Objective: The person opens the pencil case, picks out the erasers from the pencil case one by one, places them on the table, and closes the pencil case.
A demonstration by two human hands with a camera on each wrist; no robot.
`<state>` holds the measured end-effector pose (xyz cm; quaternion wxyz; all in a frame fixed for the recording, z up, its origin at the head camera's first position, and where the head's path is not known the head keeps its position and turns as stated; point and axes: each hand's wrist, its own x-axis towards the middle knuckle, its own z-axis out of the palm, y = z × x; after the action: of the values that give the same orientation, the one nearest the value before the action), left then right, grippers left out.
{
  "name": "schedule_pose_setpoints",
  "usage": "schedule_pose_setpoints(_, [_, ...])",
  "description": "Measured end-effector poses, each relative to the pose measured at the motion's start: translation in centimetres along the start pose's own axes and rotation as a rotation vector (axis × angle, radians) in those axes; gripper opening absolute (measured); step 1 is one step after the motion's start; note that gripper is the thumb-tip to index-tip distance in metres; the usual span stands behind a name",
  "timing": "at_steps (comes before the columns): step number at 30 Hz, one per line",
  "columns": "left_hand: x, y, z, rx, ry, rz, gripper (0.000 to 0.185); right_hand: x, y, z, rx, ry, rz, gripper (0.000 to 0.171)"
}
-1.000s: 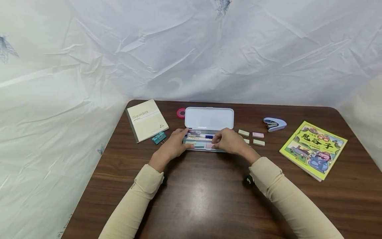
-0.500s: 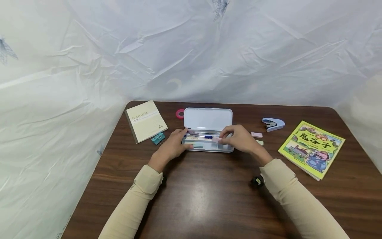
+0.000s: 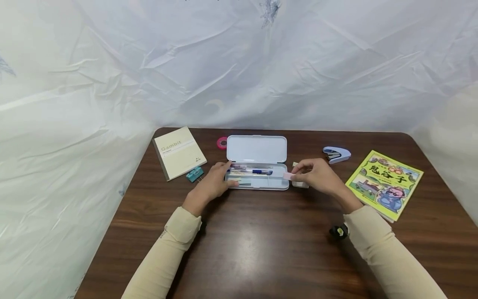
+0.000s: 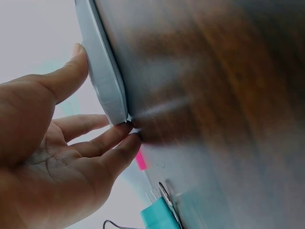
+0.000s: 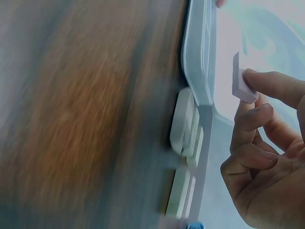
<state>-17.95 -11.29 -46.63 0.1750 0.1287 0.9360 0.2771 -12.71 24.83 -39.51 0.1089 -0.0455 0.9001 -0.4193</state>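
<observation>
An open white pencil case (image 3: pixel 278 182) lies at the middle of the table, lid tilted back. Pens (image 3: pixel 257 171) and a few thin strips lie inside it. My left hand (image 3: pixel 213 182) holds its left end, thumb at the front rim and fingers around the end; the left wrist view shows fingertips (image 4: pixel 126 129) right at its corner. My right hand (image 3: pixel 317 176) pinches a pale pink eraser (image 5: pixel 244 83) between thumb and fingertips, above the case's right end. Beside that end lie a whitish eraser (image 3: pixel 300 185) and a pale green one (image 5: pixel 177 193), partly hidden by the hand in the head view.
A cream notebook (image 3: pixel 179 153) and a teal binder clip (image 3: pixel 194 174) lie left. A pink tape roll (image 3: pixel 222 143) sits behind the case's left side. A pale blue stapler (image 3: pixel 337 155) and a yellow-green book (image 3: pixel 384 185) lie right. A draped white sheet (image 3: pixel 239 74) stands behind the table.
My right hand has lifted the pink eraser out of the pencil case and carried it right, over the case's right end. The left hand has stayed at the left end.
</observation>
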Motion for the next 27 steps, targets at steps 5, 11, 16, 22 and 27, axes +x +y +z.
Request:
schedule_pose_setpoints(5, [0.4, -0.3, 0.3, 0.005, 0.002, -0.004, 0.097, -1.4, 1.4, -1.2, -0.019, 0.008, 0.050, 0.020])
schedule_pose_setpoints(11, [0.7, -0.4, 0.4, 0.011, 0.000, -0.018, 0.098, -2.7, 3.4, -2.5, -0.045, 0.028, 0.086, 0.024])
schedule_pose_setpoints(16, [0.8, -0.8, 0.5, 0.025, -0.007, -0.036, 0.098, -3.2, 4.7, -3.0, -0.056, 0.020, 0.107, 0.023])
schedule_pose_setpoints(22, [0.9, -1.0, 0.6, 0.028, -0.006, -0.027, 0.099, -3.6, 5.9, -3.2, -0.078, 0.022, 0.114, 0.021])
schedule_pose_setpoints(27, [0.9, -0.9, 0.6, 0.026, 0.007, -0.017, 0.097, -3.7, 6.3, -3.4, -0.111, 0.031, 0.128, 0.020])
